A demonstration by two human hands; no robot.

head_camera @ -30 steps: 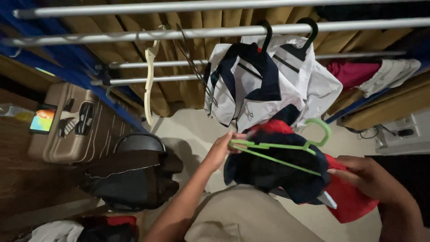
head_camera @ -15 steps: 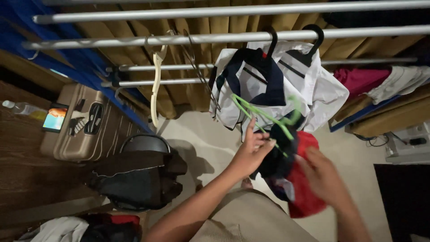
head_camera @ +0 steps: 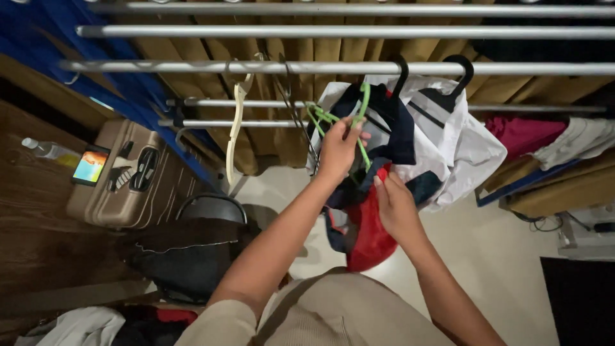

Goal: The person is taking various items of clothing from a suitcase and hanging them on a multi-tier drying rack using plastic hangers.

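My left hand (head_camera: pixel 337 148) grips a green plastic hanger (head_camera: pixel 359 110), raised close under the metal rail (head_camera: pixel 192 66). A red and dark blue garment (head_camera: pixel 362 227) hangs from that hanger. My right hand (head_camera: pixel 394 206) holds the garment lower down, fingers pressed into the cloth. Right behind them a white and navy garment (head_camera: pixel 458 138) hangs on two black hangers (head_camera: pixel 401 72) from the same rail.
An empty cream hanger (head_camera: pixel 237 128) and wire hangers hang left on the rail. A tan suitcase (head_camera: pixel 128 176) with a phone (head_camera: pixel 90 166) on it lies at left. A dark bag (head_camera: pixel 186 256) sits on the floor. Clothes (head_camera: pixel 564 134) lie at right.
Both hands have lifted the green hanger and the red and blue garment from waist height up to the rail. The garment now hangs down instead of lying bunched.
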